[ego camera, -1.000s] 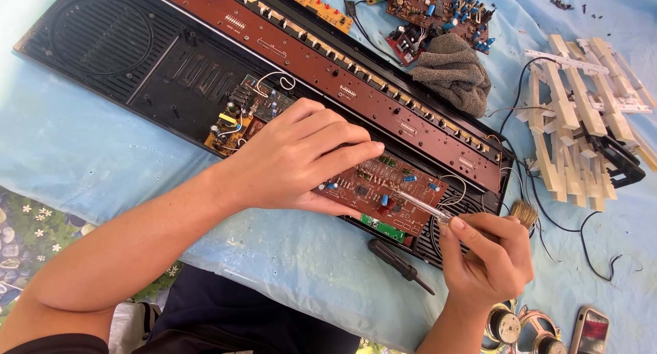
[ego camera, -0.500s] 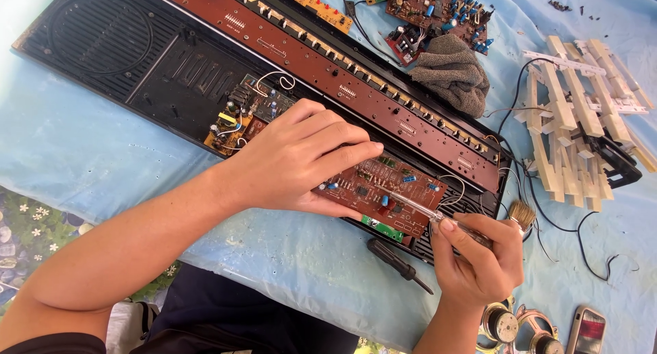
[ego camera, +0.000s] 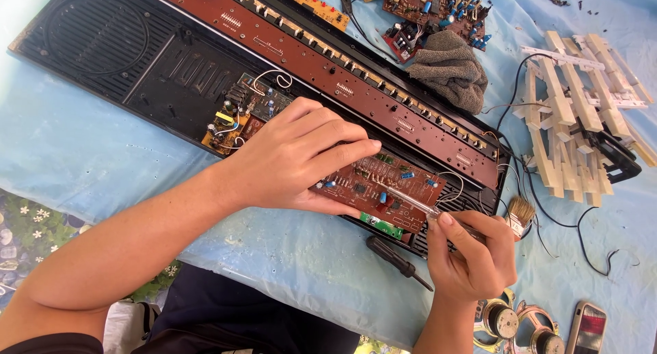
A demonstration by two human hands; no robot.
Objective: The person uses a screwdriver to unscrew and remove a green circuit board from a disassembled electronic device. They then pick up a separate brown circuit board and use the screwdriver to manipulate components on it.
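While the left hand (ego camera: 301, 155) lies flat, fingers together, pinning a brown circuit board (ego camera: 380, 190) inside the black keyboard case (ego camera: 116, 46), right hand (ego camera: 472, 251) clamped on a thin screwdriver (ego camera: 410, 202) tip-down on that board, blue cloth (ego camera: 82, 162) beneath, black-handled screwdriver (ego camera: 397, 260) near its front edge.

Opened keyboard case (ego camera: 102, 46) runs diagonally from upper left to centre right, lying on a table sheet (ego camera: 61, 155). Circuit board (ego camera: 383, 190) sits in its lower right end, left hand (ego camera: 294, 155) on the board's left part, right hand (ego camera: 472, 255) just below right with a screwdriver (ego camera: 410, 202) over it. Cloth (ego camera: 448, 70) upper centre, loose keys (ego camera: 575, 108) right, speakers (ego camera: 520, 323) bottom right, spare screwdriver (ego camera: 397, 258) below the case.
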